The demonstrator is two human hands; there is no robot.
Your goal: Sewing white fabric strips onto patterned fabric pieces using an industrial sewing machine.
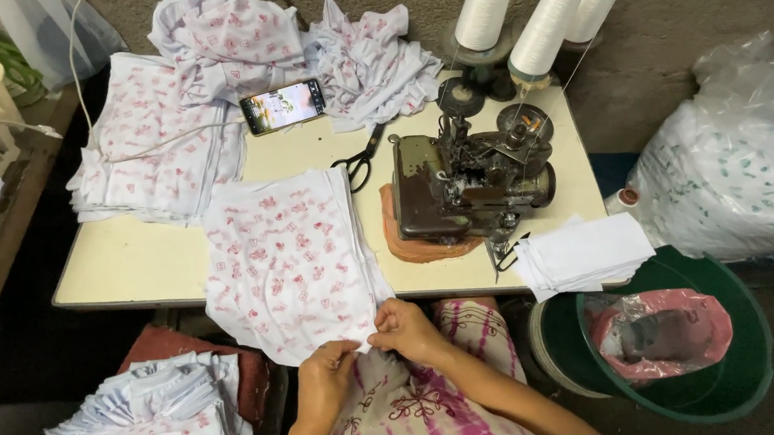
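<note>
A white cloth piece with a red print [284, 258] lies flat on the cream table [133, 260], its near end hanging over the table's front edge. My left hand [323, 379] and my right hand [405, 328] both pinch that near corner of the cloth, close together, just above my lap. To the right of the cloth stands a dark, worn sewing machine [467, 183]. Black scissors [359, 160] lie between the cloth and the machine.
Stacks of the same printed cloth [156, 144] lie at the table's back left, a phone [282, 105] on them. White thread cones [546, 21] stand behind the machine. White pieces [583, 253], a green bucket [740, 374], a full plastic bag [742, 162] sit right; more cloth [154, 420] lower left.
</note>
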